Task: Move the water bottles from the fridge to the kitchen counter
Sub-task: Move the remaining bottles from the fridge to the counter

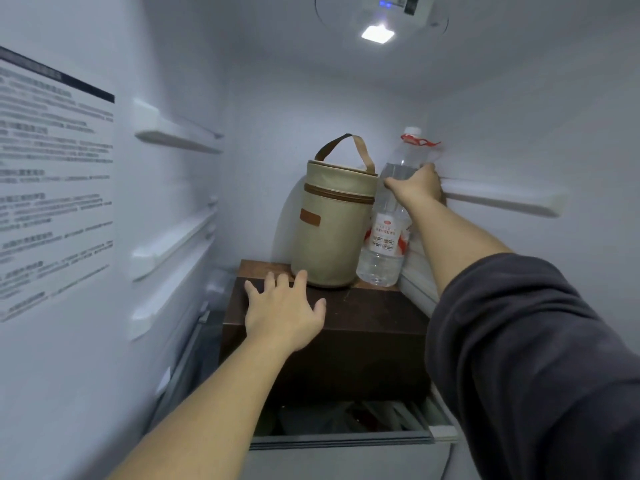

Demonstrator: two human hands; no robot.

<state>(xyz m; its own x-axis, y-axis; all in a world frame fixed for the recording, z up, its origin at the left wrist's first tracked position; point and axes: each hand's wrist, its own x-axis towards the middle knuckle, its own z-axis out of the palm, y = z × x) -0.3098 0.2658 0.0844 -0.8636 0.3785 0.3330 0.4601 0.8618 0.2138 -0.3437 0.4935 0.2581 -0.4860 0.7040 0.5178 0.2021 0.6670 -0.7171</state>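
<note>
**On the brown box, our right hand holds the water bottle**

On top of the dark brown box (346,341) inside the fridge (263,98), at the box's back right corner, stands a clear water bottle (382,244) with a red-and-white label. It is nearly upright, its long axis vertical and its cap tipped a little to the right. A tan zip-up cylinder bag (329,230) stands close against its left side, also on the box.

Our right hand (415,185) reaches in over the box's right side. It is wrapped round the bottle's upper body above the label, with the thumb across the front. Our left hand (284,310) lies spread and flat on the box's front left top, fingertips just beside the bag's base, holding nothing.

We judge the right hand is placed to lift straight up along the bottle's axis, then back toward us, clear of the bag. The kitchen counter is out of view.
</note>
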